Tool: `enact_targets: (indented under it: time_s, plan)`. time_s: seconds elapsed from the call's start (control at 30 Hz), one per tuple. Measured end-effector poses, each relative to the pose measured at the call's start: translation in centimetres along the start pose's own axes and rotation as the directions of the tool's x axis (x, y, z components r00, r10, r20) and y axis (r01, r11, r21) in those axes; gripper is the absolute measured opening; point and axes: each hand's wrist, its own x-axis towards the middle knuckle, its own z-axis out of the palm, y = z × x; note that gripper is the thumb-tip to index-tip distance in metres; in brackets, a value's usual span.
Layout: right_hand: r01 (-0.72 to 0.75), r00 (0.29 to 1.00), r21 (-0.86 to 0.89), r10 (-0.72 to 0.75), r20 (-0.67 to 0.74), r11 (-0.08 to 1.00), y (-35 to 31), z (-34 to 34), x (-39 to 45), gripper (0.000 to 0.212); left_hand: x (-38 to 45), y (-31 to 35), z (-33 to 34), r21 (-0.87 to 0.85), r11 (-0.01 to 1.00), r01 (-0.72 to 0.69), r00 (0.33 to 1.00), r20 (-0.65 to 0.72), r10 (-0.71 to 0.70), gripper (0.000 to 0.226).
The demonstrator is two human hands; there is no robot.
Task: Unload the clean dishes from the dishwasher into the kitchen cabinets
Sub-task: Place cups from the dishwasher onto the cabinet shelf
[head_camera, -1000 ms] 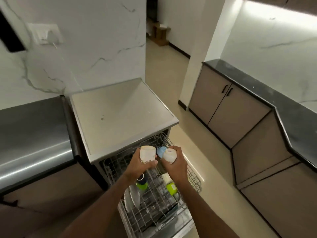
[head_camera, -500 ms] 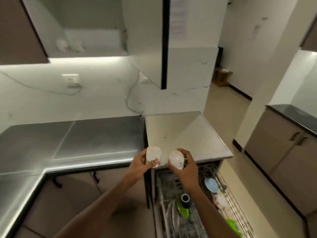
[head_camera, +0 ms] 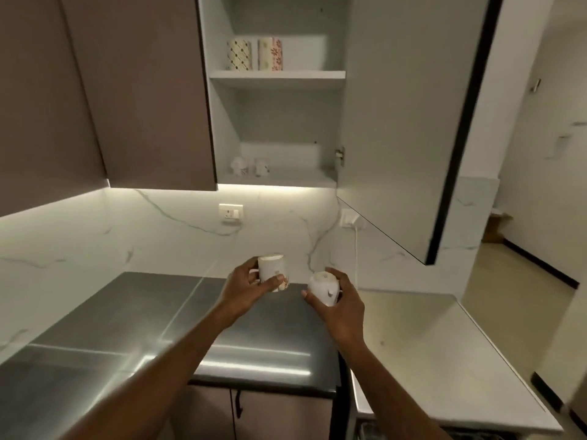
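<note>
Kitchen corner with marble-look backsplash and under-cabinet lighting, and a steel counter (head_camera: pixel 127 328) running along the left side. Over it, brown cabinet doors (head_camera: pixel 127 90) are sitting closed, then the open cabinet (head_camera: pixel 279 76) is showing two patterned mugs (head_camera: pixel 254 54) on its upper shelf and a couple of small white cups (head_camera: pixel 251 166) on the bottom one.

Below that, the person is holding both arms out over the counter. Their left hand (head_camera: pixel 244 287) is gripping a white cup with a small floral print (head_camera: pixel 271 273), thumb curled across the front and fingers behind it, cup more or less upright. Just beside it, not touching, the right hand (head_camera: pixel 343 303) is wrapping around a rounder white cup (head_camera: pixel 324 289), which is tilting toward the camera. So both pieces are up in the air, between the counter and the open shelves, not put away yet.

Further right, the open cabinet door (head_camera: pixel 413 122) is hanging out into the room, and below it the pale top of the dishwasher (head_camera: pixel 444 360) is filling the corner.

What could go wrong, imo: the cups are pretty close together, so lifting both at once could clink them. The tilted one looks easier to lose, since the grip is more of a cradle. And the bottom shelf already has cups at the left, so setting these down carelessly could knock those.
</note>
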Motion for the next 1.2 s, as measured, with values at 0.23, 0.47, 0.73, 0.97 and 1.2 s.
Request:
enact_targets:
  time_s: [0.23, 0.47, 0.73, 0.97, 1.2]
  plan:
    - [0.113, 0.987, -0.08, -0.121, -0.101, 0.99, -5.1, 8.6, 14.1, 0.08, 14.7, 2.9, -6.2, 0.214, 0.969, -0.123, 0.99, -0.045, 0.136, 0.06]
    - [0.119, 0.954, -0.116, -0.146, -0.262, 0.986, -8.2, 13.4, 27.0, 0.074, 28.3, 5.6, -7.2, 0.301, 0.909, -0.287, 0.952, -0.014, 0.305, 0.061]
    - [0.073, 0.946, -0.259, -0.15, -0.289, 0.963, -6.2, 15.5, 38.6, 0.075, 39.0, 5.8, -4.0, 0.435, 0.86, -0.266, 0.943, -0.07, 0.327, 0.074]
    - [0.041, 0.953, -0.403, -0.157, -0.259, 0.914, -3.4, 16.5, 44.7, 0.076, 43.3, 4.1, -1.3, 0.605, 0.776, -0.177, 0.967, -0.038, 0.25, 0.053]
    - [-0.013, 0.962, -0.478, -0.119, -0.246, 0.878, -1.2, 17.1, 46.5, 0.069, 45.7, 3.2, 0.4, 0.685, 0.71, -0.161, 0.967, -0.035, 0.254, 0.05]
